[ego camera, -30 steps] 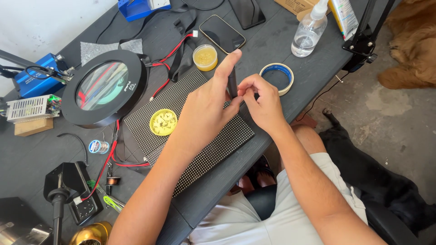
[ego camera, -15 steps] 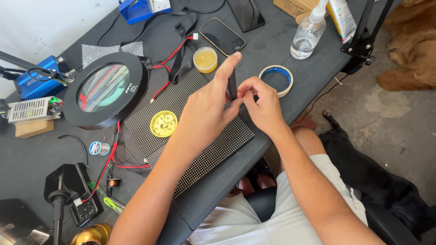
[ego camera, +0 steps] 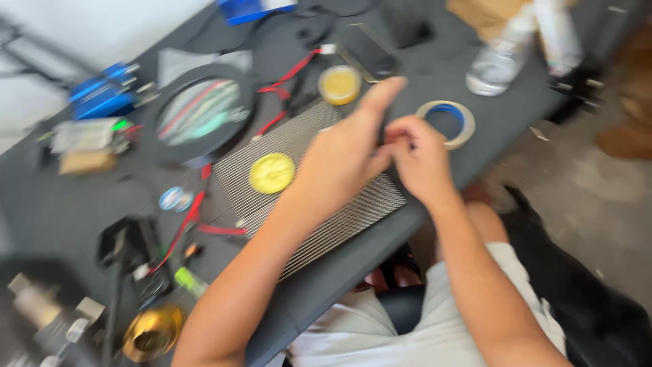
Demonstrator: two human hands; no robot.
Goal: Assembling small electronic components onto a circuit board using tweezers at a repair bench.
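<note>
The view is motion-blurred. My left hand (ego camera: 346, 160) and my right hand (ego camera: 421, 156) meet over the far right corner of a dotted LED matrix panel (ego camera: 339, 224) lying on the dark table. Between their fingertips they pinch a small dark part (ego camera: 387, 132); its shape is too blurred to tell. My left index finger points away from me. A round yellow tin (ego camera: 272, 172) rests on the panel just left of my left hand. A roll of tape (ego camera: 446, 124) lies right beside my right hand.
A round magnifier lamp (ego camera: 200, 112) stands left of the panel, with red wires (ego camera: 288, 73) beside it. A small yellow jar (ego camera: 339, 84), a phone (ego camera: 370, 51) and a clear bottle (ego camera: 499, 58) sit further back. Blue devices (ego camera: 102, 95) and a brass piece (ego camera: 151, 333) are at the left. The table edge (ego camera: 380, 245) runs near my lap.
The camera has swung and the picture has gone blurred. Both hands stay together on the small dark part over the same corner of the panel.
</note>
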